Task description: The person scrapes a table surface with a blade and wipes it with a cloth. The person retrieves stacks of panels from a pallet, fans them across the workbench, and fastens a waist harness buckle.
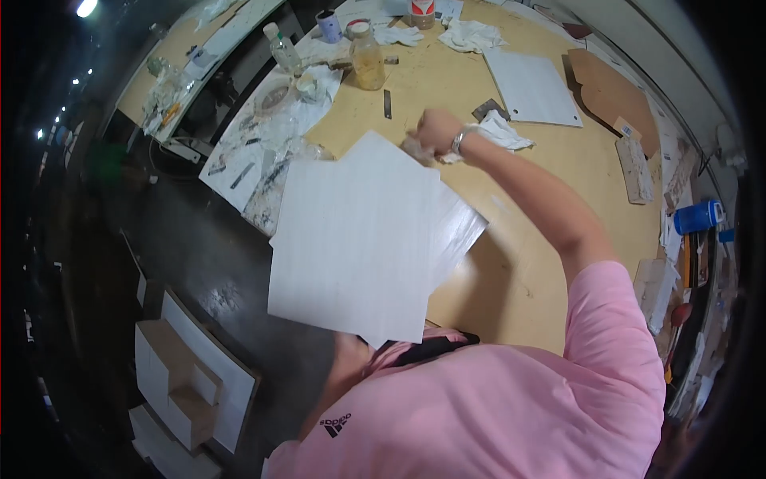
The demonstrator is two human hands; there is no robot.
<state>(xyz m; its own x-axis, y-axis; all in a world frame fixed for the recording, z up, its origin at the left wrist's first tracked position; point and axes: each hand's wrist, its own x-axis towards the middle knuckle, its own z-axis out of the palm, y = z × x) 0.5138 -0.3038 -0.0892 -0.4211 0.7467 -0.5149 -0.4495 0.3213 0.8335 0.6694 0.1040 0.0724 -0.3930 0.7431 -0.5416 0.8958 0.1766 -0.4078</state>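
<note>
White panels (351, 239), stacked at differing angles, are held up in front of my body over the table's near left edge. Part of a lower sheet (459, 235) sticks out at the right with a glossy face. My left forearm runs up behind the panels, and the left hand is hidden there. Just beyond the panels' upper right edge, my right hand (437, 132) is closed, with a bracelet at the wrist. A crumpled greyish rag (416, 149), partly blurred, shows beneath its fingers. White cloth (499, 130) lies beside the right wrist.
On the yellowish table (527, 263) stand a jar (366, 60), a clear bottle (282, 48) and a purple can (328, 26). A white board (533, 86) and brown board (614, 92) lie at the far right. White assembled pieces (179, 383) stand low at left.
</note>
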